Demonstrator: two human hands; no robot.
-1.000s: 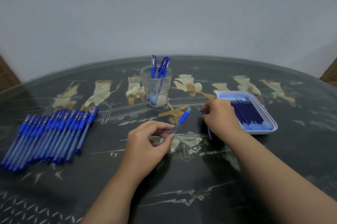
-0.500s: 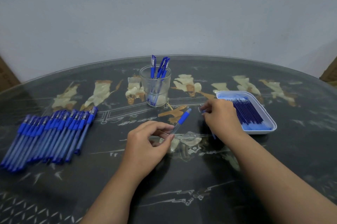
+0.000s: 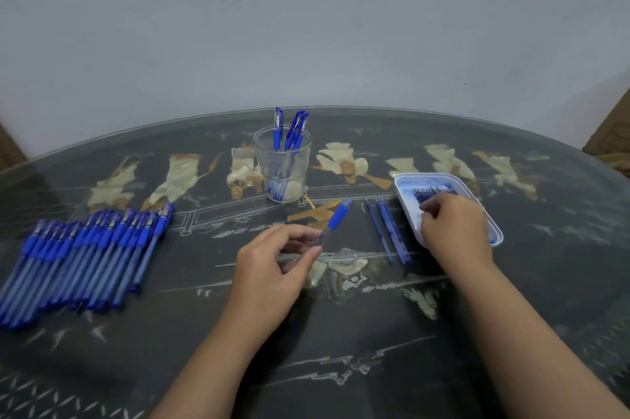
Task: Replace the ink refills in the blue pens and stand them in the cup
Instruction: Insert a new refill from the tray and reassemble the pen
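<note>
**Left hand held pen barrel, right hand down in refill tray**

Left hand [image 3: 272, 268] pinched the clear rear end of a pen barrel [image 3: 335, 219] between thumb and fingertips, with the blue grip end pointing toward the cup [image 3: 283, 176]. Right hand [image 3: 455, 231] was down in the white tray [image 3: 405, 181], fingers curled over the refills [image 3: 433, 193]; could not tell if one was pinched. Loose refills [image 3: 388, 231] lay on the table between the hands, just beside the tray. Cup held a few capped pens [image 3: 289, 132]; a long row of pens [image 3: 85, 255] lay far left.

Handling, judged: barrel light, stiff, smooth plastic, likely to roll; rubber grip the surer hold. Refills thin and bendy, tips could smear; best pinched mid-length.

Table [image 3: 341, 333] was dark and glossy under glass, with inlaid pale figures; plain pale wall [image 3: 306, 26] behind
</note>
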